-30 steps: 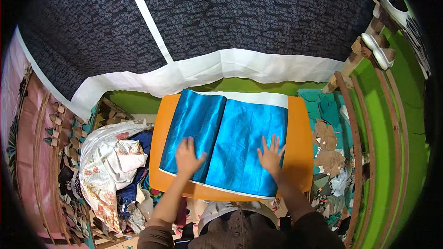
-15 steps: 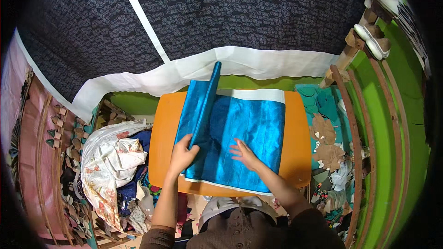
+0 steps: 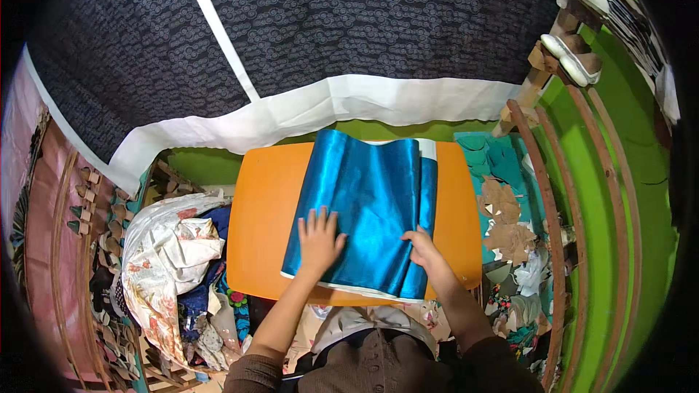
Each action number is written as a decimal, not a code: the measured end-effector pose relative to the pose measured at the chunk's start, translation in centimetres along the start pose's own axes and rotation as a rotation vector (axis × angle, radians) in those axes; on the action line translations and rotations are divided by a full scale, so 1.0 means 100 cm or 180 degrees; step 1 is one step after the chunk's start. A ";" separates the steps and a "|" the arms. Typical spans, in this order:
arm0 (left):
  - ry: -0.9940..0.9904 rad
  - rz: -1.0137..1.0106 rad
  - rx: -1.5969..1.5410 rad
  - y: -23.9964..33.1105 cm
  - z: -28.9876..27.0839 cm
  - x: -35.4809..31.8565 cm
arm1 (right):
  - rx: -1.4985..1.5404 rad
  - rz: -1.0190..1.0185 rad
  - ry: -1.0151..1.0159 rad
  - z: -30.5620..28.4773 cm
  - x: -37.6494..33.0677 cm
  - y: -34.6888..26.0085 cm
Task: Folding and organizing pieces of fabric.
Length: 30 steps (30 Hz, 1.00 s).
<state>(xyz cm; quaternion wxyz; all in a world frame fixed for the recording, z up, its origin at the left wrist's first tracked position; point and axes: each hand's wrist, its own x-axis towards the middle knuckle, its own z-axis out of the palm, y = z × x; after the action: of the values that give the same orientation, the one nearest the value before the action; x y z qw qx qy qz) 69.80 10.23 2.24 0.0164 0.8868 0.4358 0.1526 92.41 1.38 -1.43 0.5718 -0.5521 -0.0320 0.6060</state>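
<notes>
A shiny blue fabric [image 3: 368, 196] with a white underside lies folded in layers on an orange tabletop [image 3: 255, 211]. My left hand [image 3: 319, 241] rests flat on its lower left part, fingers spread. At the lower right, my right hand [image 3: 424, 249] has thumb and fingers closed on the fabric's folded edge. A strip of the blue lower layer shows beyond that fold, and some white backing peeks out along the far and near edges.
Heaped floral cloth [image 3: 171, 258] lies left of the table. Teal and brown cut pieces [image 3: 502, 207] lie at the right beside wooden rails [image 3: 542, 196]. A dark patterned cloth with a white border [image 3: 306, 105] hangs behind. White shoes [image 3: 571, 58] sit at upper right.
The upright blue flap has been laid over to the right across the fabric. My left hand has opened flat on it, while my right hand has moved right and closed on the edge.
</notes>
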 end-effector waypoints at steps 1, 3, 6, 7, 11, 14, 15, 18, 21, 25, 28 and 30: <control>0.0036 -0.0159 0.0294 -0.011 0.006 -0.005 | -0.0030 0.0080 -0.0112 -0.016 0.002 0.000; -0.0134 -0.0280 0.0336 -0.016 0.016 -0.012 | -0.0193 -0.0040 -0.0077 -0.050 0.004 -0.001; -0.0694 -0.0149 0.0499 -0.023 0.035 -0.026 | -0.0430 -0.0205 0.0274 -0.071 0.006 0.005; -0.0690 -0.0131 0.0496 -0.026 0.044 -0.029 | -0.0701 -0.0426 0.0391 -0.075 0.009 0.008; -0.0668 -0.0217 0.0524 -0.027 0.055 -0.030 | -0.2330 -0.1630 0.1808 -0.060 0.015 0.025; -0.0540 -0.0314 0.0393 -0.022 0.055 -0.030 | -0.3062 -0.1658 0.1818 -0.061 0.007 0.009; -0.0563 -0.0302 0.0391 -0.020 0.054 -0.028 | -0.3291 -0.1801 0.1997 -0.062 0.007 0.005; -0.0345 -0.0292 0.0633 -0.012 0.050 -0.017 | -0.3731 -0.1610 0.2161 -0.050 0.000 -0.014; -0.0347 -0.0044 0.0334 -0.006 0.048 0.011 | -0.4838 -0.2526 0.2756 -0.005 0.001 -0.019; -0.0211 0.0831 -0.0070 0.005 0.060 0.064 | -0.5274 -0.3109 0.1613 0.057 0.029 -0.003; -0.0223 0.1109 0.0064 0.001 0.085 0.092 | -0.5404 -0.3070 0.1617 0.074 0.070 0.011; -0.0335 0.1069 0.0101 -0.010 0.097 0.099 | -0.5406 -0.2876 0.1704 0.068 0.087 0.017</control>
<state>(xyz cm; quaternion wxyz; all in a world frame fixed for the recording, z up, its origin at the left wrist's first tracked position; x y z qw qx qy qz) 77.47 19.56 -4.59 -0.0004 0.9541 0.2825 0.0996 88.78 11.17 -5.43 0.1527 -0.8322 -0.5317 -0.0365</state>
